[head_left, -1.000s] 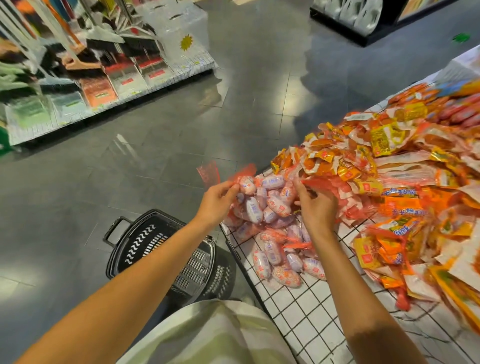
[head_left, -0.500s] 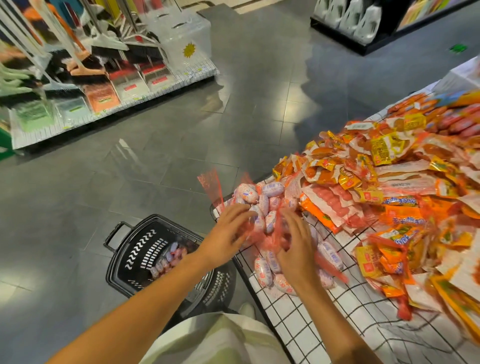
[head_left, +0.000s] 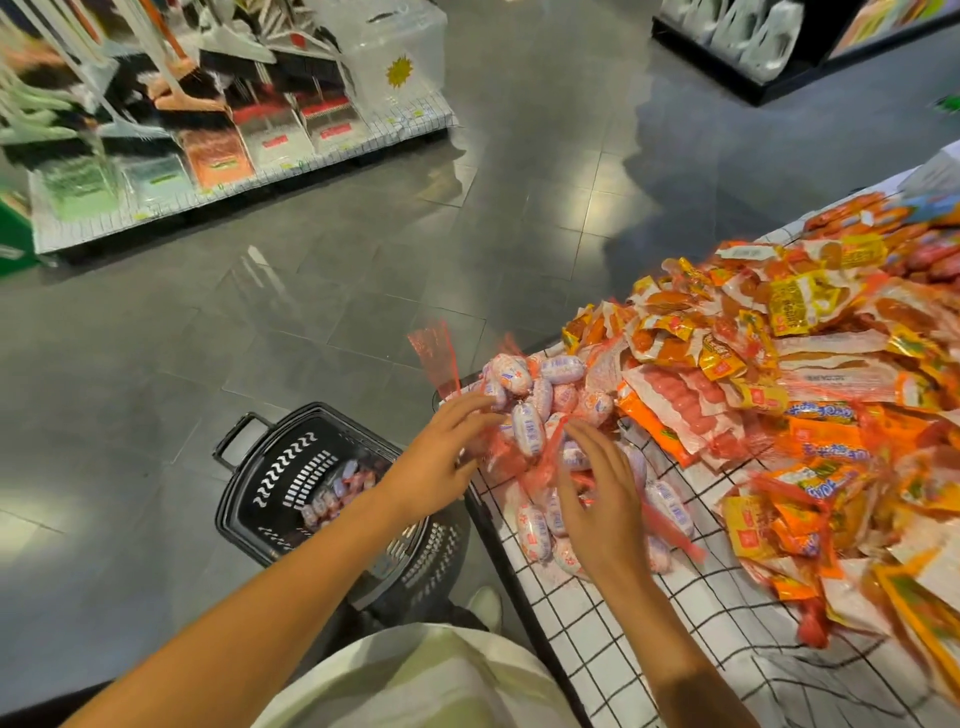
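Plainly, everything turned on where the net bag of sausages (head_left: 540, 400) lay between the two hands. It rested at the near-left corner of the white gridded surface (head_left: 597, 654). Its bulk ran from a loose red mesh tail (head_left: 434, 358) at the far edge down toward the person, so its long axis followed the surface's edge, away from the body.

The left hand (head_left: 441, 467) lay to the bag's left, out over that edge. Its fingers were stretched nearly straight and the tips touched the sausages on the left flank, so that grip was spread and closed round nothing. The right hand (head_left: 597, 499) hung over the bag's nearer half, fingers fanned apart and only slightly bent. Strands of red mesh showed just past the fingertips, but no pinch on them could be seen.

So the bag sat ahead of both grips and between them, the left hand nearer its far end and the right nearer its near end. The black basket (head_left: 280, 467) stood on the floor (head_left: 311, 312) below and left of the surface, on the left hand's side, with another netted bundle (head_left: 332, 493) already inside. Judged from that, the bag would want gathering from both flanks and carrying leftward and down. The heap of orange packets (head_left: 779, 374) lay just beside it on the right and might catch the mesh.
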